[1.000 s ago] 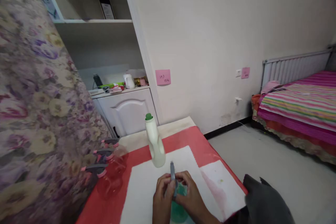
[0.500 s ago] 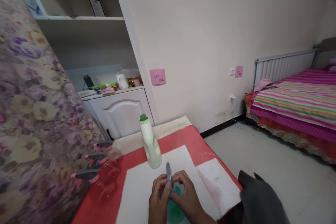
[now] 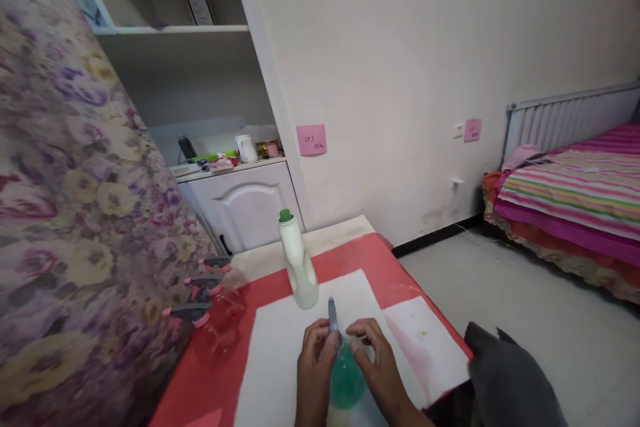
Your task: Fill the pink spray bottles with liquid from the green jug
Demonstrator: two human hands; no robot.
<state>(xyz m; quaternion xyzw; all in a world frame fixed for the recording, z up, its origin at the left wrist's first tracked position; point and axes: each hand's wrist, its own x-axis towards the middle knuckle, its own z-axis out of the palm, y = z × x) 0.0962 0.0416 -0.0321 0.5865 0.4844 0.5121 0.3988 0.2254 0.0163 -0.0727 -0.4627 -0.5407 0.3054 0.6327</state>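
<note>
Spray bottle [image 3: 346, 383], green: on white sheet [image 3: 275, 347], well apart from far edge of counter [image 3: 345, 229]. Left hand [image 3: 315, 363]: pinching grey spray head [image 3: 333, 315]. Right hand [image 3: 379, 360]: now loosened, fingers parted beside bottle, contact unclear; left alone apparently steadies the head.

- Holds left hand [image 3: 315, 363] up, low in view, fingers [image 3: 314, 331] curled, thumb [image 3: 329, 347] close to them.
- Tips right hand [image 3: 379, 360] inward, fingers bent, with a gap to the thumb.
- Has both hands facing, with a small space between.
- Slants right arm [image 3: 406, 411] down.
</note>
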